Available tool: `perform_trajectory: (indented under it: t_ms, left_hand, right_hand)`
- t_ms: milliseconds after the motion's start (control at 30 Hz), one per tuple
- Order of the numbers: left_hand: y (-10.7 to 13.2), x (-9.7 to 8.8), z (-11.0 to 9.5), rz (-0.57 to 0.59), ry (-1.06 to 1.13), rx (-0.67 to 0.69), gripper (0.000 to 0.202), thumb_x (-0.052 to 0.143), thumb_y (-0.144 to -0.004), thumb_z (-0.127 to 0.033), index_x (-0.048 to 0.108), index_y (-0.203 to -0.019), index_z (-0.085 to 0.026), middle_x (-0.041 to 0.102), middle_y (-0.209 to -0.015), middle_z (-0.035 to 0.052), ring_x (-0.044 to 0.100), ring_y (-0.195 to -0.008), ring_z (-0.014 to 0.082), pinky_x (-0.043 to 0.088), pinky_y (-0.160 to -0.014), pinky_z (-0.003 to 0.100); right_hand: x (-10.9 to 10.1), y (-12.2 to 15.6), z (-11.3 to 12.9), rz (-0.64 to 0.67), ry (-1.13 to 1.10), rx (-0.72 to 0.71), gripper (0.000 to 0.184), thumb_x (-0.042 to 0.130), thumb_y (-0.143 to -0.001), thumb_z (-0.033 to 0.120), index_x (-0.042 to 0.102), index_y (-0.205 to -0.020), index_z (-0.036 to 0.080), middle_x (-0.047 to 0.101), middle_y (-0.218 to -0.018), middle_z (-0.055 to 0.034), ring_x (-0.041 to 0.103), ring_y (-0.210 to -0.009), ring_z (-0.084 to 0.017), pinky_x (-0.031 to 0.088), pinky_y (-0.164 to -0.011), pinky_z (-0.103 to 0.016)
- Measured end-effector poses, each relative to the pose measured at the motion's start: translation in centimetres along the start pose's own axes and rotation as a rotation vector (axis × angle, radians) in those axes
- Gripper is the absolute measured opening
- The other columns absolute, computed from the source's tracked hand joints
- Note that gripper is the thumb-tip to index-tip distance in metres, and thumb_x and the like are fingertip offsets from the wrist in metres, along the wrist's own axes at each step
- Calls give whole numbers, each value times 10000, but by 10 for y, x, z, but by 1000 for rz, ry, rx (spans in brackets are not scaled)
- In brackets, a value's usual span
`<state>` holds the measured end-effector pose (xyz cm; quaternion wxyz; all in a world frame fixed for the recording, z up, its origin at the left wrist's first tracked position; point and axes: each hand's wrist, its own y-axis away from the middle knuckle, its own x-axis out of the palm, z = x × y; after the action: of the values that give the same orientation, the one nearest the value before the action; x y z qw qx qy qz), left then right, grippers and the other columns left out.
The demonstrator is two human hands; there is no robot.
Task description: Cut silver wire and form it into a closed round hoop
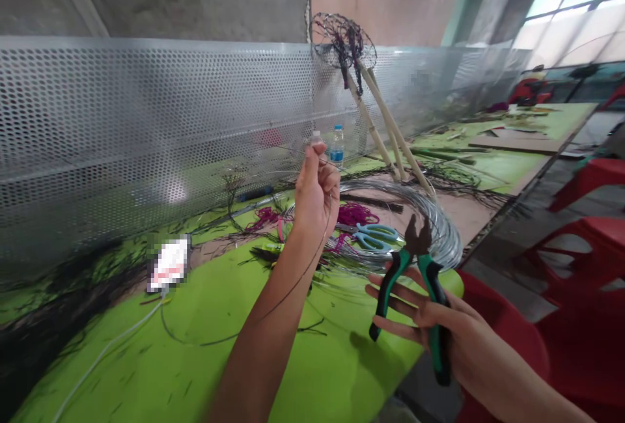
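My left hand [317,182] is raised over the table, its fingers pinched on a thin wire [307,270] that trails down across my forearm and loops over the green surface. In my right hand [439,319], lower and to the right, are pliers [418,244] with black and green handles; their jaws are spread and point up. Behind both hands lies a large coil of silvery wire [446,234]. Blue-handled scissors [375,236] rest within the coil, beside a tangle of magenta cord [359,213].
A bright green tabletop [205,371] carries dark fibres [63,319] at left. Bamboo poles [385,117] topped by a wire tangle [346,42] lean near a perforated metal panel [146,117]. A water bottle [336,144] stands behind my left hand. Red stools [586,247] are at right.
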<state>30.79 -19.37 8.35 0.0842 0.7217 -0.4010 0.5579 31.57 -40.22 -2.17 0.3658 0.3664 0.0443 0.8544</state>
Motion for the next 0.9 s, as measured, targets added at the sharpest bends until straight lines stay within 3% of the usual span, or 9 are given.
perform_trajectory:
  t_ms: [400, 600, 900]
  left_hand:
    - [-1, 1, -1, 38, 7, -14, 397, 398, -1082, -253, 660, -806, -137, 430, -676, -41, 356, -471, -5, 307, -414, 71]
    - [3, -1, 3, 83, 6, 2, 394, 380, -1087, -229, 656, -830, -115, 418, -697, -36, 359, -481, -5, 310, -419, 91]
    - [5, -3, 2, 118, -16, 30, 349, 411, -1080, -193, 655, -842, -117, 437, -710, -28, 338, -510, 11, 321, -426, 85]
  right_hand:
    - [5, -3, 10, 16, 45, -71, 397, 693, -622, 47, 690, -979, 221, 703, -1273, -76, 549, -1345, -329, 591, -1018, -524]
    - [16, -10, 23, -45, 44, -87, 352, 788, -657, 176, 701, -998, 195, 722, -1218, -106, 633, -1235, -351, 635, -957, -491]
    - [22, -15, 33, -69, 53, -139, 346, 778, -607, 159, 683, -936, 213, 746, -1101, -95, 630, -1231, -340, 661, -894, -446]
